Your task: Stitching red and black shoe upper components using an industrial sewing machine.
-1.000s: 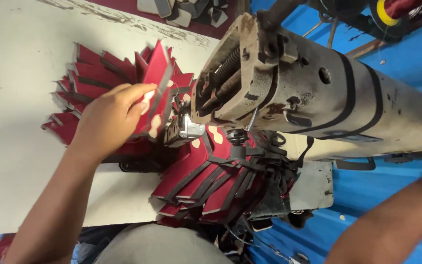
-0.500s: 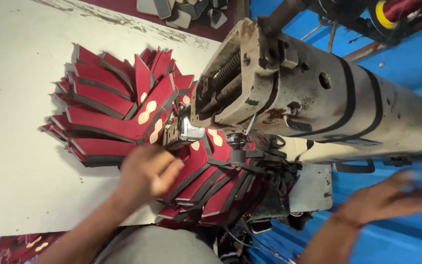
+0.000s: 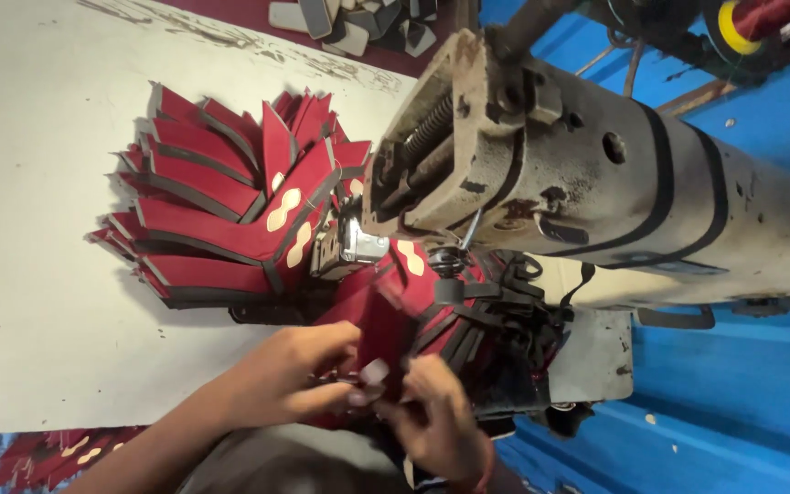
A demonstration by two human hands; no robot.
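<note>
Between both hands (image 3: 368, 393), stiff red cut piece (image 3: 386, 334)

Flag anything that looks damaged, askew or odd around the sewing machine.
The sewing machine head is badly worn, its pale paint chipped and grimy. The red pieces lie fanned in a loose heap on the table. Both hands, left and right, pinch one red piece.

We saw that beat-up sewing machine (image 3: 596, 192) over a white table (image 3: 38, 165); grey cut pieces (image 3: 349, 23) sat up top; yellow spool (image 3: 731, 26) too.
</note>
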